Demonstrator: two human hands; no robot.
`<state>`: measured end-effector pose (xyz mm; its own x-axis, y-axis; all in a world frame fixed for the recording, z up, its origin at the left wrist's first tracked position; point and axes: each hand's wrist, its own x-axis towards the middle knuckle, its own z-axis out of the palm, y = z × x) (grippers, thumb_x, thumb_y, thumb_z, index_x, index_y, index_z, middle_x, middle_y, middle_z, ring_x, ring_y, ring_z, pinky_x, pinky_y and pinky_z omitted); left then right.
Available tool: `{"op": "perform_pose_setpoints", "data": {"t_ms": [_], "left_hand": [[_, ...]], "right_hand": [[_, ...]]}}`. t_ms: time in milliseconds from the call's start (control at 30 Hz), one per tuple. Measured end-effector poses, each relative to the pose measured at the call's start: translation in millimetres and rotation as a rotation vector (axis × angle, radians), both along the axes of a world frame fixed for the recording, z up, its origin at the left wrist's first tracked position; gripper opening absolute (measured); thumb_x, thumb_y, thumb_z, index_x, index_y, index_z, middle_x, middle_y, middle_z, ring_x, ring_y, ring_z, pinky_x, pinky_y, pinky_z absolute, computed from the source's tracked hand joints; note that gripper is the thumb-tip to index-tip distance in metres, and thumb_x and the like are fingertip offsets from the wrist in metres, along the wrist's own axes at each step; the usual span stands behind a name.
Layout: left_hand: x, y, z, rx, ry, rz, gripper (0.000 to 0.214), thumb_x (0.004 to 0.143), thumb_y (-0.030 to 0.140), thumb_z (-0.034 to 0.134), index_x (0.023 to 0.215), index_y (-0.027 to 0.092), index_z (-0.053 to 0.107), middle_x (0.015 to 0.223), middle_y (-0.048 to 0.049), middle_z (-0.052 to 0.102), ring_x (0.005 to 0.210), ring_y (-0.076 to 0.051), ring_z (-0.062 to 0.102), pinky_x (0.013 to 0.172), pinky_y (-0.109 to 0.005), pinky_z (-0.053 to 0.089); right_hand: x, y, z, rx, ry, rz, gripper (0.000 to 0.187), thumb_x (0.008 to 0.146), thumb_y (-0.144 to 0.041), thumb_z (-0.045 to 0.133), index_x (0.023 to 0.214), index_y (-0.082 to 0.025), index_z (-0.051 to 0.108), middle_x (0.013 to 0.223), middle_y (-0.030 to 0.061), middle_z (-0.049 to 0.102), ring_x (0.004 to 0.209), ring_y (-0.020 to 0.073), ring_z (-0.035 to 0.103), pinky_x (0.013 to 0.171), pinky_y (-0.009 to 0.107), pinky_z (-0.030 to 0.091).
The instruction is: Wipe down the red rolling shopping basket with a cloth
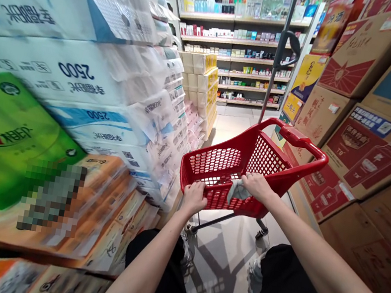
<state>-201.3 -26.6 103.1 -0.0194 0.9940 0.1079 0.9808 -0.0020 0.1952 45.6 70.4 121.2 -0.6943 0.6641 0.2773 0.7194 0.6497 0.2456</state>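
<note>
A red plastic shopping trolley basket (254, 157) on wheels stands in the aisle just ahead of my knees. My left hand (194, 197) is closed over the basket's near rim at its left corner. My right hand (255, 185) is closed on the same rim further right, with a grey cloth (237, 192) bunched under its fingers. The basket's red handle (303, 145) rises at the far right side. Nothing but a dark scrap shows inside the basket.
Stacked packs of tissue and toilet paper (79, 75) wall the left side. Cardboard liquor cartons (373, 122) are piled on the right. Shelves of small goods (237, 37) close the aisle's far end, with a grey pole (279, 55) near them. Tiled floor (237, 123) runs ahead.
</note>
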Motion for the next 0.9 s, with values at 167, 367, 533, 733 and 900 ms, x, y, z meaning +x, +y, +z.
{"op": "perform_pose_setpoints", "data": {"t_ms": [167,367,533,733,900], "left_hand": [[5.0,-1.6,-2.1,0.037,0.015,-0.005,0.032,0.069,0.017,0.046,0.101,0.021,0.046,0.106,-0.005,0.054,0.103,-0.022,0.045,0.089,-0.036,0.029],[6.8,-3.9,-5.7,0.058,0.012,-0.038,0.031,0.07,0.019,0.047,0.101,0.022,0.046,0.105,-0.0051,0.054,0.102,-0.022,0.046,0.088,-0.036,0.029],[-1.9,-3.4,-7.7,0.052,0.028,-0.052,0.031,0.069,0.017,0.047,0.1,0.022,0.046,0.104,-0.0046,0.055,0.102,-0.022,0.046,0.087,-0.035,0.031],[-5.5,-5.7,-6.7,0.047,0.017,-0.067,0.031,0.069,0.017,0.046,0.099,0.022,0.046,0.103,-0.0045,0.055,0.101,-0.021,0.047,0.087,-0.034,0.032],[-2.3,-9.8,-4.8,0.049,-0.001,-0.067,0.031,0.069,0.018,0.047,0.099,0.021,0.046,0.103,-0.0049,0.055,0.1,-0.021,0.047,0.088,-0.035,0.032]], "right_hand": [[-7.7,-3.6,1.9,-0.037,-0.096,-0.011,0.023,0.09,-0.019,0.035,0.089,-0.011,0.056,0.082,0.0145,0.06,0.072,0.0219,0.056,0.062,0.031,0.034],[-24.4,-10.1,-6.5,-0.039,-0.082,0.004,0.025,0.089,-0.032,0.04,0.093,-0.012,0.055,0.089,0.0149,0.06,0.081,0.0248,0.056,0.068,0.033,0.035],[-17.0,-13.4,-5.3,0.003,-0.041,0.007,0.026,0.09,-0.033,0.039,0.096,-0.014,0.055,0.091,0.0131,0.06,0.083,0.0234,0.054,0.071,0.033,0.031],[51.7,1.5,12.7,0.091,-0.088,-0.061,0.024,0.089,-0.029,0.039,0.094,-0.014,0.057,0.09,0.013,0.06,0.085,0.0232,0.053,0.075,0.034,0.028],[110.2,18.2,29.7,0.158,-0.13,-0.078,0.024,0.088,-0.033,0.041,0.095,-0.015,0.056,0.091,0.0122,0.06,0.087,0.0227,0.051,0.078,0.034,0.027]]}}
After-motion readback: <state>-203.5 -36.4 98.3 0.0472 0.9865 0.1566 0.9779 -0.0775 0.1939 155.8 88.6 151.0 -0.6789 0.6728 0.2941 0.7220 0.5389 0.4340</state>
